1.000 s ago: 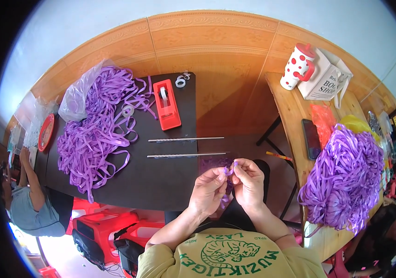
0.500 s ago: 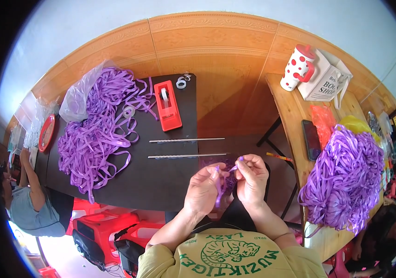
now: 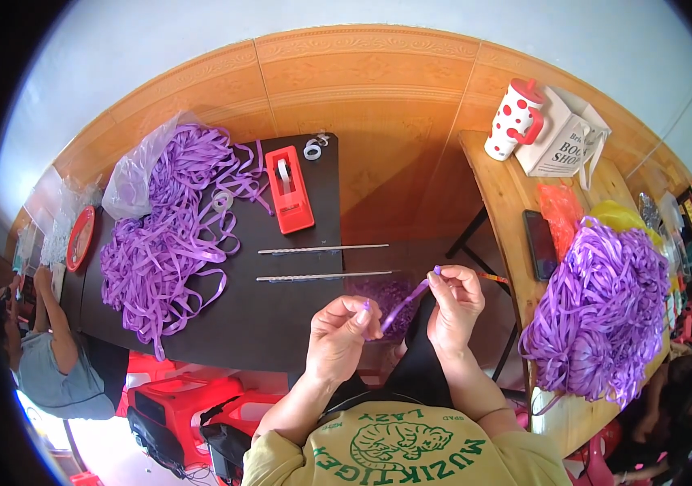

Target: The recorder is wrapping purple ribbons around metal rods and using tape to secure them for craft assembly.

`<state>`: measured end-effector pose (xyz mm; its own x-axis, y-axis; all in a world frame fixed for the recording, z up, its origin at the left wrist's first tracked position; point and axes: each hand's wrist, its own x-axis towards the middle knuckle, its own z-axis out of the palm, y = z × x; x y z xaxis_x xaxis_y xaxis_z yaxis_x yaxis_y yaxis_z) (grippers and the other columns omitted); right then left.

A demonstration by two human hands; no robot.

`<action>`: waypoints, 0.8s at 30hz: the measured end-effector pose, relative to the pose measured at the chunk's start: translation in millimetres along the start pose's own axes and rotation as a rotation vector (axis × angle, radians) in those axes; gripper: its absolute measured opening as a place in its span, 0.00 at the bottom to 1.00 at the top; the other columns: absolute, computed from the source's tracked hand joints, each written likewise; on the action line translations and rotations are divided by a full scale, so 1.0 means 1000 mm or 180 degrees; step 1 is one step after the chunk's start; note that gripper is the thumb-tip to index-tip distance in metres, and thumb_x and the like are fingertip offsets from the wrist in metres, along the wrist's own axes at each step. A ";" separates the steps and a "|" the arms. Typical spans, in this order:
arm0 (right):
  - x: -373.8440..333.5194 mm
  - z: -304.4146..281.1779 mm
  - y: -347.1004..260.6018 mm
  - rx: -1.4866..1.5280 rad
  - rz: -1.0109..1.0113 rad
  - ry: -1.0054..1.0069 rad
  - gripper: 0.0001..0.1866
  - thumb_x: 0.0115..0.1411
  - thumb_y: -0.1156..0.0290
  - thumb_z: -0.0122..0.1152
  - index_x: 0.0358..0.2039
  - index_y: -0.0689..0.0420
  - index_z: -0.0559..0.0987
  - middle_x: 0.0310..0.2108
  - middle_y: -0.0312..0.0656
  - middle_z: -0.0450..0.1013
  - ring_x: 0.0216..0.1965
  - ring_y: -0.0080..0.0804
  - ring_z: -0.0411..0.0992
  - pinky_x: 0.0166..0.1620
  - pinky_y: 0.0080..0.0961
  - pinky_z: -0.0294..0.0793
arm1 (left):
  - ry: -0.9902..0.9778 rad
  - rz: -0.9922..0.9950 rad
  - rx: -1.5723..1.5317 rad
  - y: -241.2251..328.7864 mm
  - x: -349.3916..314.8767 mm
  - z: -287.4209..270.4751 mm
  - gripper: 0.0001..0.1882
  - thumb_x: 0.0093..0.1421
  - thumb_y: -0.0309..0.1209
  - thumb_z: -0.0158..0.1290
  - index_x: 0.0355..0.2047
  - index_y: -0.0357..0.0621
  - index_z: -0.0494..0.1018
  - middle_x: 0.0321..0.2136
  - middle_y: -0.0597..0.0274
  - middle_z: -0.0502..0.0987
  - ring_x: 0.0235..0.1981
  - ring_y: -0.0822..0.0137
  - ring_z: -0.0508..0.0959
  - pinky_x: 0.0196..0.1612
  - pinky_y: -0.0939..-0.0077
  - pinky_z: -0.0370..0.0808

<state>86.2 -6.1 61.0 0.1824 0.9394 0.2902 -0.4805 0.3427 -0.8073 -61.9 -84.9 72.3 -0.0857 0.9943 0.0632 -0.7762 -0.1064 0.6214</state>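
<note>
A short length of purple ribbon (image 3: pixel 404 308) stretches slantwise between my hands, over my lap. My left hand (image 3: pixel 336 338) pinches its lower end, with a small purple tip standing above the thumb. My right hand (image 3: pixel 454 312) pinches the upper end between thumb and fingertips. Just beyond, two thin metal sticks (image 3: pixel 321 249) lie parallel, jutting past the dark table's (image 3: pixel 269 328) right edge. A heap of purple ribbon (image 3: pixel 159 259) spreads over the table's left part. More purple material (image 3: pixel 394 292) shows low down behind the ribbon, partly hidden.
A red tape dispenser (image 3: pixel 290 190) and tape rolls (image 3: pixel 312 151) lie at the back. On the wooden table (image 3: pixel 516 243) at right are a ribbon pile (image 3: pixel 601 316), a phone (image 3: pixel 539 245), a dotted tumbler (image 3: pixel 514 120) and a bag (image 3: pixel 560 142). Another person (image 3: pixel 58 364) sits at far left.
My hands have moved apart, left hand to the left and right hand to the right. The ribbon between them is now drawn out straighter. The view has shifted slightly.
</note>
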 end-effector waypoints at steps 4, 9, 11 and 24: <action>-0.002 -0.004 -0.004 -0.0117 -0.0060 -0.0328 0.10 0.51 0.88 0.59 0.33 0.61 0.75 0.32 0.36 0.71 0.31 0.17 0.67 0.37 0.13 0.67 | 0.0078 -0.0020 0.0495 0.000 0.001 0.005 0.03 0.60 0.25 0.51 0.33 0.39 0.73 0.31 0.54 0.75 0.26 0.67 0.74 0.31 0.77 0.72; 0.002 -0.009 -0.022 -0.0644 0.0005 -0.1280 0.07 0.52 0.88 0.56 0.33 0.65 0.75 0.32 0.39 0.69 0.31 0.20 0.65 0.35 0.14 0.64 | -0.0093 -0.0460 0.0763 0.004 0.004 0.011 0.03 0.60 0.24 0.51 0.31 0.37 0.72 0.26 0.57 0.75 0.21 0.72 0.73 0.23 0.84 0.70; 0.004 -0.006 -0.028 -0.0817 -0.0079 -0.1861 0.05 0.53 0.87 0.56 0.31 0.66 0.74 0.32 0.40 0.68 0.30 0.21 0.65 0.34 0.14 0.63 | -0.0126 -0.0522 0.0809 0.004 0.004 0.012 0.04 0.60 0.24 0.51 0.31 0.36 0.72 0.24 0.58 0.75 0.19 0.73 0.73 0.21 0.87 0.68; 0.021 0.006 -0.055 -0.1616 -0.1071 -0.2923 0.05 0.48 0.84 0.59 0.27 0.64 0.75 0.24 0.41 0.70 0.26 0.31 0.68 0.30 0.23 0.65 | -0.0053 -0.0750 0.1119 0.005 -0.001 0.014 0.04 0.59 0.23 0.51 0.31 0.34 0.74 0.20 0.61 0.74 0.13 0.82 0.62 0.16 0.89 0.56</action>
<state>111.3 -5.3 114.5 -0.5706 0.5190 0.6364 -0.0790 0.7367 -0.6716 -57.6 -86.0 86.2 0.0809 0.9915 -0.1018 -0.5129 0.1290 0.8487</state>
